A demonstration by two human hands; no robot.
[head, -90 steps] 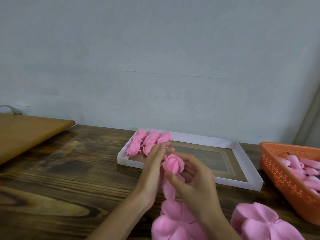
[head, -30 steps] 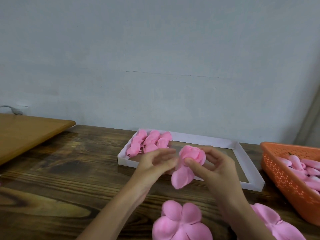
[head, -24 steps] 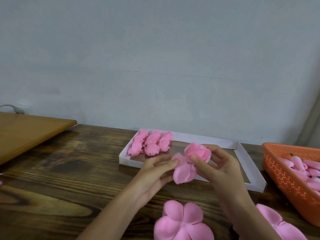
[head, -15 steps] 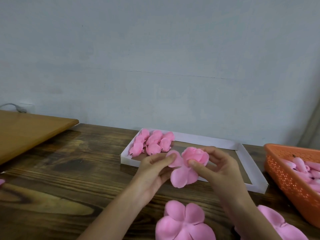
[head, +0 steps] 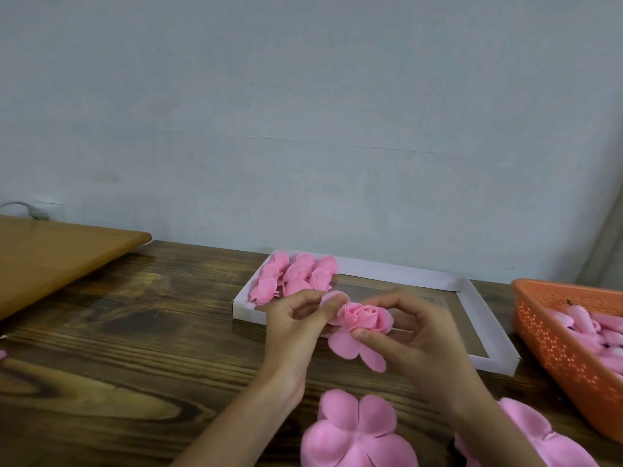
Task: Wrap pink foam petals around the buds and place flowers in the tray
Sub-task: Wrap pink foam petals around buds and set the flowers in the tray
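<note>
We see a dark wood table (head: 151, 332). On it sits a white tray (head: 397, 269) with pink flowers (head: 296, 274) in its far left corner. The right hand (head: 414, 335) pinches the rose (head: 365, 316) over the tray's near edge. The left hand (head: 296, 326) pinches one petal (head: 332, 296) at its left side.

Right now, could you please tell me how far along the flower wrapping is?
Done: several wrapped flowers sit in the white tray, far-left corner. In hand: left hand and right hand hold a rose with lower petals hanging loose. Left: buds lie in the orange basket, and flat petal pieces wait on the table.
</note>
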